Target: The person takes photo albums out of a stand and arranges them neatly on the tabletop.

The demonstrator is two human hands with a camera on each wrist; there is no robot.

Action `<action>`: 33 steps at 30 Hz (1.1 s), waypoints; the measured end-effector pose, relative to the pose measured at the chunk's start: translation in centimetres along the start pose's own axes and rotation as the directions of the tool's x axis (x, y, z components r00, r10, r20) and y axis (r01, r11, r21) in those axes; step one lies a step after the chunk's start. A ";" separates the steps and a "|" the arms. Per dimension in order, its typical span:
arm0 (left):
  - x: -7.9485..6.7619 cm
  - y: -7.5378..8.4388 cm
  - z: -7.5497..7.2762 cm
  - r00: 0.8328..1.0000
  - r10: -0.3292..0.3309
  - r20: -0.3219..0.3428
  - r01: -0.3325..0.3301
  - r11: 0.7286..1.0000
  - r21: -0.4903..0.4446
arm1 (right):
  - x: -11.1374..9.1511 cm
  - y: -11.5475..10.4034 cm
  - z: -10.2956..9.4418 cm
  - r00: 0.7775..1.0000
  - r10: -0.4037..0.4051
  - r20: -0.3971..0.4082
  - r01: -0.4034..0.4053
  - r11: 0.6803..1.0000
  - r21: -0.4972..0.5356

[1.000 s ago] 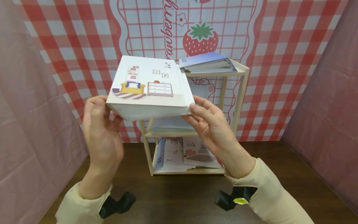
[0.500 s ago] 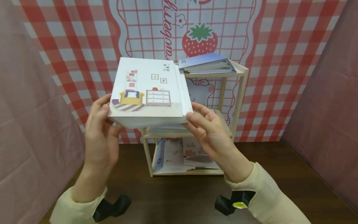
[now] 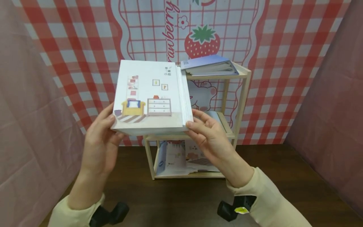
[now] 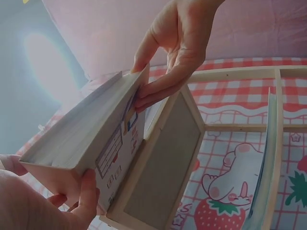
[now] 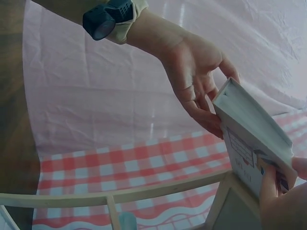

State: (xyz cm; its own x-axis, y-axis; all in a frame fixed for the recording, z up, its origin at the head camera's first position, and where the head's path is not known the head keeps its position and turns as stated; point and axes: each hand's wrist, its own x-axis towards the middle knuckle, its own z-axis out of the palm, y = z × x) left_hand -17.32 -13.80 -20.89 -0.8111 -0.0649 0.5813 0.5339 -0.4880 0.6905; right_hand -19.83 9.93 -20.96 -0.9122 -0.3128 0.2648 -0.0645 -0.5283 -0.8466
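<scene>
A thick white hardcover book [image 3: 150, 71] is held up in front of the shelf, its cover facing me and its lower edge tilted toward me. The cover shows a yellow armchair and a chest of drawers. My left hand [image 3: 99, 145] grips its lower left corner, thumb at the cover's edge and fingers underneath. On the other side, my right hand [image 3: 212, 138] pinches the lower right corner beside the spine. In the left wrist view the page edges of the book [image 4: 81, 129] show; the right wrist view shows the book [image 5: 254, 117] from the side.
Behind stands a light wooden shelf [image 3: 244, 94] with three levels. A blue-purple book [image 3: 210, 63] lies on its top board, while illustrated books [image 3: 175, 157] stand in the bottom level. Checked red-and-white cloth [image 3: 297, 78] hangs behind, above the dark table [image 3: 175, 201].
Both hands have come down slightly with the book. Its cover has tipped to face me more squarely, and less of the lower edge shows. The shelf has stayed in place.
</scene>
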 end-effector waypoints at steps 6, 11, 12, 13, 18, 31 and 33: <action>-0.3 -0.4 0.0 0.997 -0.062 -0.049 0.067 0.991 0.112 | 0.1 0.7 -0.4 1.000 0.020 -0.017 -0.020 1.000 -0.006; -0.4 -0.7 0.0 0.991 -0.090 -0.095 0.106 0.979 0.176 | 0.3 1.3 -0.8 0.999 0.018 -0.030 -0.018 1.000 -0.008; -0.4 -0.8 0.0 0.990 -0.092 -0.104 0.111 0.976 0.186 | 0.4 1.5 -0.8 0.999 0.016 -0.031 -0.016 1.000 -0.005; -0.4 -0.9 0.1 0.989 -0.094 -0.113 0.114 0.975 0.191 | 0.4 1.5 -0.8 0.999 0.014 -0.030 -0.014 1.000 -0.005; -0.2 -1.3 0.1 0.985 -0.092 -0.146 0.121 0.971 0.207 | 0.6 1.9 -1.0 1.000 0.003 -0.027 -0.004 1.000 -0.012; -0.4 -2.3 -0.4 0.983 -0.107 -0.152 0.144 0.955 0.259 | 1.2 2.7 -1.4 0.998 0.009 -0.061 -0.010 1.000 -0.019; -0.4 -2.5 -0.5 0.982 -0.106 -0.154 0.144 0.955 0.260 | 1.4 2.8 -1.5 0.998 0.010 -0.065 -0.011 1.000 -0.023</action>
State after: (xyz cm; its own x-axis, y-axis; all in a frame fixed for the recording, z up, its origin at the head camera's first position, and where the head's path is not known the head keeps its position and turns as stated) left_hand -18.44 -13.04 -23.07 -0.8903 -0.1458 0.4314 0.4550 -0.2490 0.8550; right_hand -21.87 9.20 -23.67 -0.9371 -0.2661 0.2259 -0.0635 -0.5065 -0.8599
